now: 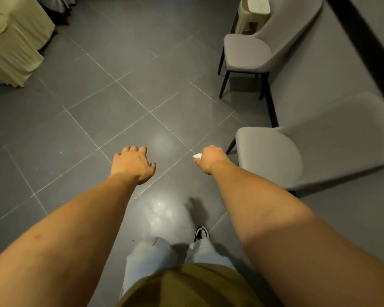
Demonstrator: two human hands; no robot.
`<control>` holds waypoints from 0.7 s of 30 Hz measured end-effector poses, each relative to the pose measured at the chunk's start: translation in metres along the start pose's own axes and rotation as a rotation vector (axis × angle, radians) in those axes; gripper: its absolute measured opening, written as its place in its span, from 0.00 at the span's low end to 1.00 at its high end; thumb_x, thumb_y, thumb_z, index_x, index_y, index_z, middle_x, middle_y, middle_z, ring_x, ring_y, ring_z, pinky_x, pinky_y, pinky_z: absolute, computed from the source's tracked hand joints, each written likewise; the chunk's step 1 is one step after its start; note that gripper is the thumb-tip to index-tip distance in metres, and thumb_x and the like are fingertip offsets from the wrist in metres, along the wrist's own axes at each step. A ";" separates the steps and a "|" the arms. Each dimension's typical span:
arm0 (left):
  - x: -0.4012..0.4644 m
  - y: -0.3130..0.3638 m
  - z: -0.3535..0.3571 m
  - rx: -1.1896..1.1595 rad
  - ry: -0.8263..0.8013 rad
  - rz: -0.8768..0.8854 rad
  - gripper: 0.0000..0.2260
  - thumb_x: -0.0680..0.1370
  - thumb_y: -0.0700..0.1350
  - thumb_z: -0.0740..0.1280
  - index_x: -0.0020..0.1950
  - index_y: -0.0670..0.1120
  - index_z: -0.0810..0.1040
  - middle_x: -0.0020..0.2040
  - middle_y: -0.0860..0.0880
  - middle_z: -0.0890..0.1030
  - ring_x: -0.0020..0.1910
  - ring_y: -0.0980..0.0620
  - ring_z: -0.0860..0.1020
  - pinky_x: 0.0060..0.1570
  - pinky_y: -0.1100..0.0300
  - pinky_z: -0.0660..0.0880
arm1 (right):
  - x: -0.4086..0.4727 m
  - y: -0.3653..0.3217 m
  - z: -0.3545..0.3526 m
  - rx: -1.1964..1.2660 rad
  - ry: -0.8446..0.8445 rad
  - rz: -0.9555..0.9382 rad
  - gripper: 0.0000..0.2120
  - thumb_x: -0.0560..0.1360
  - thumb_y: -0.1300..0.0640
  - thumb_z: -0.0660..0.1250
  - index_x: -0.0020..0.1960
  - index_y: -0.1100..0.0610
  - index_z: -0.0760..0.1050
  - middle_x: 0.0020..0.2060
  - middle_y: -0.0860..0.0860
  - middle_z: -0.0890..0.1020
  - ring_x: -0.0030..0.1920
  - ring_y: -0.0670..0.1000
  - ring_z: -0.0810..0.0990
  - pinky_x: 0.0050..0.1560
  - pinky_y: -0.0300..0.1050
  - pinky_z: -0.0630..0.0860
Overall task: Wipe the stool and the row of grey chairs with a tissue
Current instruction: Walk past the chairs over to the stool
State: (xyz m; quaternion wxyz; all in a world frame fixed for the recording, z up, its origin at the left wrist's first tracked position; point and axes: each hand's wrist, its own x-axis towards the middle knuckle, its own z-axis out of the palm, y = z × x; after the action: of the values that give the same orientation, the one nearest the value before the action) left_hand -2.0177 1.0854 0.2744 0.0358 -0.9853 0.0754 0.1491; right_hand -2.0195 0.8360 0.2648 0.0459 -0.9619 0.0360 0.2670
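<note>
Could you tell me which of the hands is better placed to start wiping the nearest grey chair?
The right hand. It already grips the tissue and hangs just beside the nearest grey chair. The left hand holds nothing and is over bare floor, farther from the chair.

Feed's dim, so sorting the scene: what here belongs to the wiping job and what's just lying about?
Job:
tissue, gripped in right hand
near grey chair
far grey chair
beige stool

Lying about:
cream-draped furniture
left hand, idle
</note>
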 end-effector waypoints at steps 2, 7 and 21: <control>0.032 0.006 -0.012 -0.008 0.007 0.014 0.27 0.77 0.63 0.55 0.69 0.48 0.68 0.65 0.45 0.74 0.65 0.43 0.69 0.61 0.46 0.68 | 0.034 -0.002 -0.020 -0.009 -0.015 -0.006 0.18 0.83 0.48 0.55 0.63 0.55 0.76 0.59 0.58 0.77 0.59 0.60 0.74 0.50 0.49 0.74; 0.122 0.002 -0.031 -0.014 -0.022 0.031 0.28 0.76 0.63 0.55 0.69 0.48 0.68 0.65 0.45 0.74 0.66 0.43 0.69 0.61 0.46 0.67 | 0.123 -0.014 -0.076 0.031 -0.003 -0.027 0.21 0.83 0.45 0.56 0.64 0.59 0.75 0.62 0.58 0.75 0.61 0.61 0.73 0.59 0.51 0.73; 0.467 -0.016 -0.178 0.034 0.073 0.186 0.26 0.76 0.62 0.55 0.67 0.47 0.68 0.64 0.43 0.74 0.64 0.41 0.69 0.59 0.44 0.67 | 0.308 -0.012 -0.173 0.031 -0.032 0.142 0.20 0.82 0.45 0.56 0.63 0.58 0.76 0.60 0.59 0.77 0.59 0.60 0.76 0.57 0.48 0.69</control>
State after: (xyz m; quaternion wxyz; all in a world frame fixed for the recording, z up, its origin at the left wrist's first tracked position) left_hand -1.5232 1.0199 0.3049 0.0355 -0.9780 0.1704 0.1145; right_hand -1.6671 0.8153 0.2541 0.0422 -0.9518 0.1075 0.2842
